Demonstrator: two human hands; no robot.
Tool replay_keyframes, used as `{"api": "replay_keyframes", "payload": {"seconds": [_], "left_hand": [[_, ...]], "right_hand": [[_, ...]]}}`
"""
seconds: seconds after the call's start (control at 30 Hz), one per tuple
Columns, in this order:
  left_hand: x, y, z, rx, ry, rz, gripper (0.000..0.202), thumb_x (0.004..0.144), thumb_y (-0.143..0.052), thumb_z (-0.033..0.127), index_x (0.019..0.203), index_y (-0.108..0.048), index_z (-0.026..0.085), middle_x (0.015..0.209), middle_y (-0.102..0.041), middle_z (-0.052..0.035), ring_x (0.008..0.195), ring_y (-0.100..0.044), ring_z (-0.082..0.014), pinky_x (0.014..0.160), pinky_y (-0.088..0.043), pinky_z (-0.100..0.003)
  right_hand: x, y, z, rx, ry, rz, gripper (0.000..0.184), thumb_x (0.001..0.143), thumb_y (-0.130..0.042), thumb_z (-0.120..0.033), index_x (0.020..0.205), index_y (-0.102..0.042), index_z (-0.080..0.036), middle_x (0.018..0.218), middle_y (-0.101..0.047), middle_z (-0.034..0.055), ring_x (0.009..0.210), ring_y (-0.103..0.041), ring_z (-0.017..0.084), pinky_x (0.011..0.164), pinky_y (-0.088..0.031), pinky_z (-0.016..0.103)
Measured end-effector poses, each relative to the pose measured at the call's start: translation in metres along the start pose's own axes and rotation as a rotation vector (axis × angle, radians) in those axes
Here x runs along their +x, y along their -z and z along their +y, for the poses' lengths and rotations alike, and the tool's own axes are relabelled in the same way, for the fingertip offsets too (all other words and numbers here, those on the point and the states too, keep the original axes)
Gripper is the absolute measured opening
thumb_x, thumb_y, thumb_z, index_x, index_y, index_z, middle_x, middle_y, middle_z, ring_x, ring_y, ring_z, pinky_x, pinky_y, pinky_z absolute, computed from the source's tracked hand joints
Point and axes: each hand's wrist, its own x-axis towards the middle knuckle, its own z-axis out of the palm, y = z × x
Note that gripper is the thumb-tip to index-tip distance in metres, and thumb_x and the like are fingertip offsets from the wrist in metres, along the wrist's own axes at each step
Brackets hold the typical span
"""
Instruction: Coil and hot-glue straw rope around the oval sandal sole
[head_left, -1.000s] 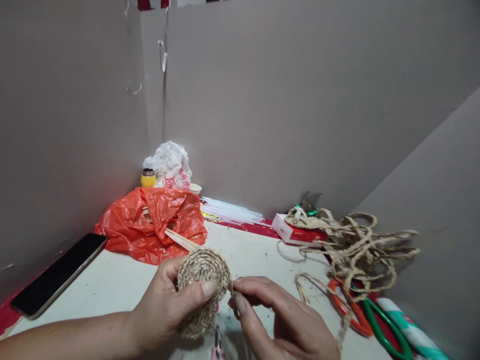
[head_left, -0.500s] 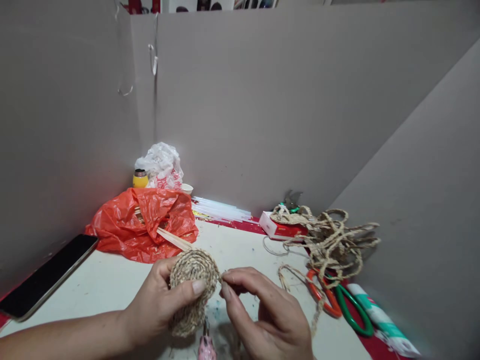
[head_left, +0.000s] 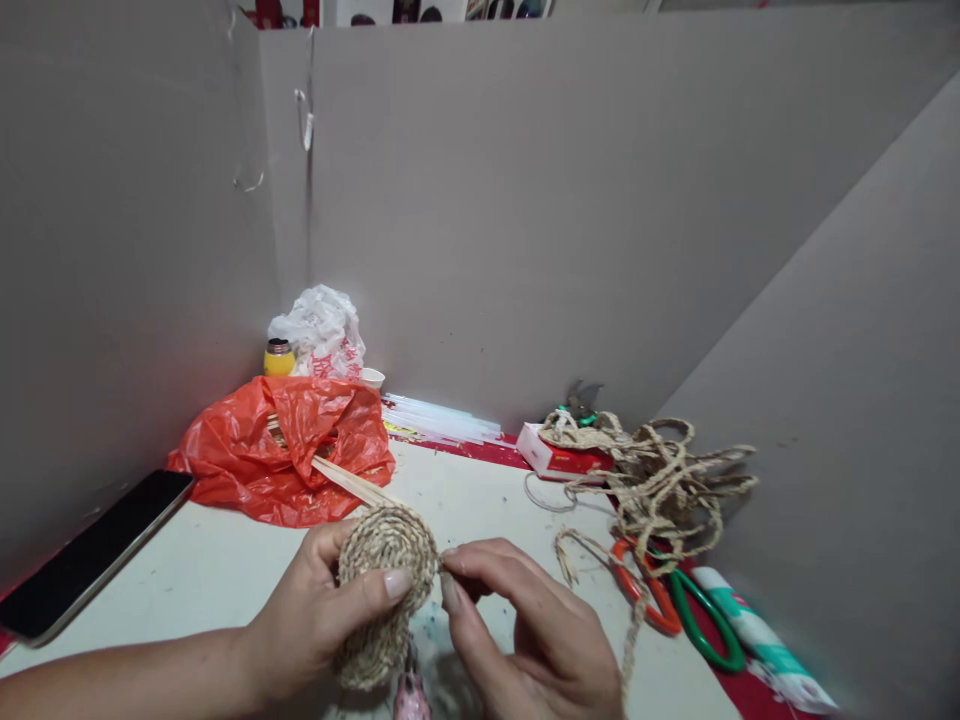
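My left hand (head_left: 315, 605) is closed around a coiled straw-rope piece (head_left: 390, 545), its thumb pressed flat on the front. The piece has a round spiral at the top and a narrower part hanging below. At its right edge, my right hand (head_left: 525, 620) pinches a small bit of straw strand between thumb and forefinger. The strand's exact shape is mostly hidden by the fingertips. Just under the piece, a pink tool with a metal tip (head_left: 411, 695) shows partly at the bottom edge. A braided straw rope (head_left: 631, 640) trails down beside my right hand.
A heap of braided rope (head_left: 667, 480) lies right, over orange-handled (head_left: 660, 610) and green-handled (head_left: 709, 620) scissors. A red plastic bag (head_left: 247, 450) with thin sticks and a phone (head_left: 97, 555) lie left. Translucent sticks (head_left: 442, 420) and a small box (head_left: 559, 455) sit along the grey back wall.
The coiled piece has tilted slightly and dropped a little in my left hand. My right fingertips stay pinched at its edge, barely shifted.
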Motion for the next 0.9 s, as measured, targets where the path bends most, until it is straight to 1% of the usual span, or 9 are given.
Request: {"api": "replay_keyframes", "payload": {"seconds": [0.17,0.27,0.33,0.4,0.47,0.57,0.73,0.9], "left_hand": [[0.0,0.002,-0.004,0.033,-0.025,0.008,0.022,0.079,-0.066,0.036,0.079,-0.062,0.015,0.069,-0.056,0.0,0.064,-0.049,-0.0122,0.062,-0.041,-0.024],[0.001,0.001,-0.004,0.001,-0.04,0.008,0.018,0.08,-0.066,0.034,0.08,-0.063,0.016,0.07,-0.057,0.0004,0.065,-0.05,-0.0115,0.062,-0.042,-0.023],[0.001,0.0,-0.005,-0.015,-0.045,0.016,0.018,0.08,-0.066,0.033,0.079,-0.063,0.016,0.069,-0.056,0.0012,0.062,-0.049,-0.0104,0.06,-0.042,-0.021],[0.0,0.0,-0.005,-0.016,-0.045,0.035,0.018,0.079,-0.067,0.033,0.079,-0.063,0.016,0.067,-0.055,0.002,0.061,-0.048,-0.0096,0.059,-0.041,-0.021],[-0.001,0.0,-0.006,-0.024,-0.035,0.04,0.018,0.079,-0.067,0.034,0.08,-0.063,0.016,0.068,-0.056,0.0015,0.062,-0.049,-0.0103,0.06,-0.042,-0.021],[-0.001,-0.001,-0.007,-0.043,-0.032,0.032,0.019,0.079,-0.067,0.034,0.082,-0.063,0.015,0.071,-0.058,-0.0001,0.064,-0.051,-0.0117,0.062,-0.043,-0.023],[0.001,-0.001,-0.008,-0.019,-0.032,0.044,0.02,0.079,-0.067,0.034,0.081,-0.063,0.015,0.07,-0.059,-0.0008,0.064,-0.052,-0.0123,0.062,-0.043,-0.024],[0.001,-0.001,-0.009,-0.055,-0.028,0.04,0.017,0.079,-0.067,0.032,0.082,-0.064,0.016,0.071,-0.061,-0.0005,0.064,-0.055,-0.0125,0.062,-0.045,-0.024]], "right_hand": [[0.001,0.002,-0.001,0.044,-0.033,0.015,0.034,0.078,-0.057,0.002,0.101,-0.067,-0.021,0.081,-0.068,0.0048,0.07,-0.064,0.017,0.059,-0.053,0.027],[0.002,0.004,-0.001,0.059,-0.118,0.013,0.029,0.079,-0.059,-0.002,0.097,-0.071,-0.022,0.082,-0.066,0.0053,0.065,-0.064,0.016,0.054,-0.053,0.025],[0.003,0.004,-0.001,0.071,-0.191,0.014,0.024,0.081,-0.06,-0.006,0.094,-0.073,-0.022,0.078,-0.065,0.0043,0.06,-0.062,0.015,0.051,-0.052,0.024],[0.003,0.003,-0.001,0.079,-0.235,0.014,0.021,0.081,-0.062,-0.009,0.092,-0.074,-0.022,0.073,-0.065,0.0025,0.058,-0.062,0.014,0.05,-0.052,0.022],[0.003,0.002,-0.001,0.083,-0.255,0.019,0.02,0.079,-0.063,-0.009,0.089,-0.074,-0.023,0.07,-0.067,0.0012,0.06,-0.063,0.014,0.052,-0.053,0.021],[0.002,0.0,-0.001,0.09,-0.29,0.046,0.021,0.077,-0.065,-0.01,0.088,-0.074,-0.025,0.07,-0.07,0.0,0.06,-0.064,0.013,0.054,-0.053,0.019],[-0.003,-0.005,0.0,0.122,-0.36,0.106,0.02,0.074,-0.068,-0.011,0.086,-0.072,-0.026,0.07,-0.071,-0.002,0.058,-0.065,0.012,0.056,-0.053,0.017],[-0.004,-0.009,-0.004,0.214,-0.499,0.165,0.014,0.073,-0.07,-0.016,0.082,-0.073,-0.026,0.065,-0.07,-0.0027,0.055,-0.064,0.011,0.055,-0.054,0.016]]}}
